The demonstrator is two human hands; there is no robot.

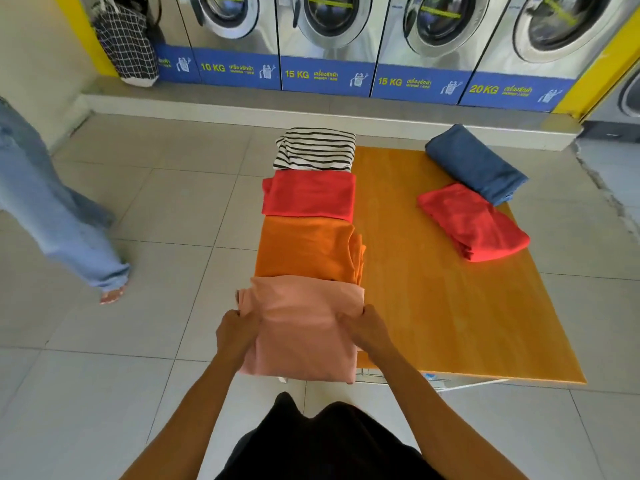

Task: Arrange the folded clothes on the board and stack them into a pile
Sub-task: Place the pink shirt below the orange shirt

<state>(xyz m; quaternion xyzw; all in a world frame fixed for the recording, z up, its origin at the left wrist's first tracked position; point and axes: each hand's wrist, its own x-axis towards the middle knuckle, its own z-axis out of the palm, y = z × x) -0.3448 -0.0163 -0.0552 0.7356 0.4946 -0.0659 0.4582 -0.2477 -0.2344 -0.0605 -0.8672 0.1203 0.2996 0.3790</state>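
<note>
A wooden board [433, 289] lies on the tiled floor. Along its left edge runs a row of folded clothes: a striped one [317, 148] farthest, then a red one [310, 195], an orange one [306, 247], and a pink one [304, 327] nearest me. My left hand [237, 332] grips the pink garment's left side and my right hand [363, 327] grips its right side. At the board's far right lie a folded blue garment [474, 164] and a second red garment [474, 223], touching each other.
A row of washing machines [329, 39] stands behind a raised step. A checked laundry bag [126, 43] leans at the far left. Another person's leg in light jeans [52, 216] stands on the floor to the left.
</note>
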